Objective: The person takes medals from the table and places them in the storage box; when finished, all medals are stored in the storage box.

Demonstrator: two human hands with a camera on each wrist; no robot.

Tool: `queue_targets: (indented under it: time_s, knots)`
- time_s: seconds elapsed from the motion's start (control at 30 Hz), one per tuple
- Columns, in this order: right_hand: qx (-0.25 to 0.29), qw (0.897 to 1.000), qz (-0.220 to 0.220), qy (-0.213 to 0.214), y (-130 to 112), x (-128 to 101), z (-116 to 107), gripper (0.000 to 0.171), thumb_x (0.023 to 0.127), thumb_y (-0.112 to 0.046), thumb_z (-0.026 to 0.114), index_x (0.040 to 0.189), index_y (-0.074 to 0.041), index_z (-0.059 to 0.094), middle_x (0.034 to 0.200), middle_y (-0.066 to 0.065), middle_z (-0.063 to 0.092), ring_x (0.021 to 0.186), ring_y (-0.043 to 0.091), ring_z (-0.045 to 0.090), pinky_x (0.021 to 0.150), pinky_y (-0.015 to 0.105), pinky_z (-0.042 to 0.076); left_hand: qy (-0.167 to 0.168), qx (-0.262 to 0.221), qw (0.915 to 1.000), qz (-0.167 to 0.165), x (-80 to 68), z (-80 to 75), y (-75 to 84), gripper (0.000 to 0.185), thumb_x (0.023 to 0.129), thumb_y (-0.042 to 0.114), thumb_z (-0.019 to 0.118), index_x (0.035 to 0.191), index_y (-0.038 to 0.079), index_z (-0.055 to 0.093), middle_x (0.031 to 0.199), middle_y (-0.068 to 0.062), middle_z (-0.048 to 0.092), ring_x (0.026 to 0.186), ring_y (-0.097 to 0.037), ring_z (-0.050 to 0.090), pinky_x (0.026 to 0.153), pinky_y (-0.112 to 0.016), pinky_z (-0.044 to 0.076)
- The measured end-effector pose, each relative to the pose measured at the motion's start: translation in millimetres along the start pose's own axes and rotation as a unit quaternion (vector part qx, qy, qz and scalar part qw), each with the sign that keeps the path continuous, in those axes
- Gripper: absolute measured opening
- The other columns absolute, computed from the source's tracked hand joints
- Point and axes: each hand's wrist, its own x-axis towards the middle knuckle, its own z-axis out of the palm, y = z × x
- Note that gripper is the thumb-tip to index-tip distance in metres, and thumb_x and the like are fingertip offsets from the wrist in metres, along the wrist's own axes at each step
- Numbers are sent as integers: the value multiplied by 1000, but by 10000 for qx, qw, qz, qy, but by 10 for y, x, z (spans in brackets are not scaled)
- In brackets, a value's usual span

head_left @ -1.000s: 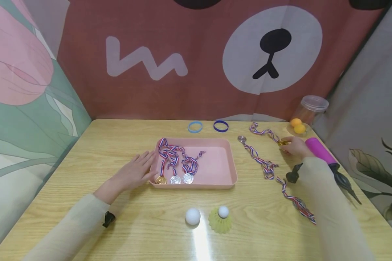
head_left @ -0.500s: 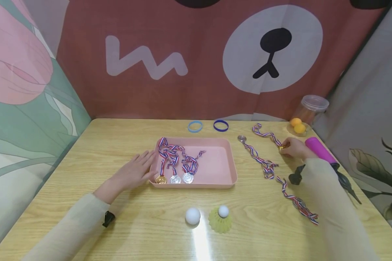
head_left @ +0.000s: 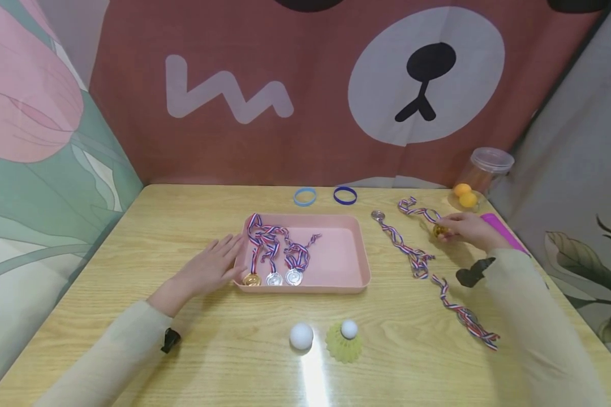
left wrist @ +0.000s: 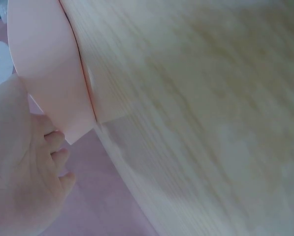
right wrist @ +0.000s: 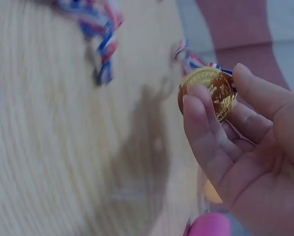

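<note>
Balls come first, low in the head view: a white ball (head_left: 301, 336) sits just beside a yellow shuttlecock (head_left: 344, 342) near the bottom centre of the wooden table (head_left: 183, 362). Above them, in the middle of the frame, stands the pink tray (head_left: 336, 254), with three medals lying in its left half, ribbons tangled. Your left hand (head_left: 211, 268) lies flat on the table, fingers straight and relaxed, their tips touching the tray's left wall; it holds nothing.

To the right of centre, a silver medal (head_left: 377, 215) lies on the table with its striped ribbon trailing down toward the lower right. Just right of it, your right hand (head_left: 468, 229) pinches the gold medal (head_left: 439, 230) between thumb and curled fingers. The right wrist view shows the gold medal (right wrist: 208, 93) lifted clear of the wood, its ribbon (head_left: 417, 210) running up and left. A pink pump (head_left: 501, 234) lies partly hidden behind that hand.

Farther back, a light blue wristband (head_left: 304, 196) and a dark blue wristband (head_left: 344, 195) lie side by side above the tray. At the far right, a clear jar (head_left: 483, 169) lies on its side with orange balls (head_left: 465, 195) at its mouth.
</note>
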Motion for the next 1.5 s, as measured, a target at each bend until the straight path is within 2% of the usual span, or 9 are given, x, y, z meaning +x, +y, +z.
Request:
queue_targets:
  time_s: [0.17,0.23,0.6,0.83,0.97,1.1,1.27,1.4,1.5]
  knots:
    - [1392,9896,-133,-333,-176,-90,29,19,98,-12,45,99,-2,62,86,6,63,76,16,65,78,33,53,10,-12,10000,12,6,-1,1,64,98,37,40,143,-6,23,148,-20,19,134,-39,18,108,-52,15]
    - [1701,9845,-185,-376,-269,-123,50,17,97,-10,46,93,-10,63,85,5,62,75,15,65,77,32,53,-21,22,10000,1,10,3,-4,64,98,38,39,143,-5,22,148,-20,18,134,-38,17,108,-51,15]
    - [2251,9710,-791,108,-811,-287,206,11,91,-8,57,88,-10,68,79,2,62,60,12,57,57,22,52,-20,59,10000,-26,17,16,-12,64,98,38,38,143,-5,21,148,-21,19,134,-38,17,108,-51,14]
    - [1062,9860,-1058,734,-1127,-383,350,9,90,-23,61,87,-17,66,78,-5,58,63,9,47,55,21,43,15,57,10000,-6,17,10,-9,64,98,37,39,143,-5,22,148,-20,19,134,-38,18,108,-52,15]
    - [878,9844,-1298,801,-1280,-407,440,8,90,-20,61,86,-16,65,79,-6,60,67,8,49,59,20,44,-18,43,10000,-28,19,5,-3,64,98,37,39,143,-5,22,148,-20,19,134,-38,17,108,-52,15]
    - [1001,9794,-1620,677,-1407,-424,532,8,90,-14,60,85,-14,66,81,-5,62,68,8,50,59,19,44,-35,65,10000,-23,24,-1,5,64,98,36,39,143,-5,21,148,-21,19,134,-38,17,108,-51,15]
    - [1332,9717,-1938,205,-1556,-452,677,11,90,-7,59,87,-11,68,86,-3,66,71,10,51,59,19,44,-37,36,10000,-41,20,-8,12,64,98,37,40,143,-5,21,148,-21,19,134,-39,17,108,-52,15]
    - [1124,9759,-1870,34,-1670,-463,856,7,89,-11,61,89,-9,68,88,-2,66,71,12,50,60,22,44,-56,83,9999,-58,15,-3,7,65,98,39,38,143,-4,21,148,-20,19,134,-39,17,108,-52,15]
    - [587,9840,-1679,74,-1731,-444,1006,8,88,-17,63,89,-10,67,84,-1,62,69,14,49,61,25,45,-67,94,9999,-67,13,2,9,65,98,39,38,143,-5,22,148,-20,18,134,-39,17,108,-52,15]
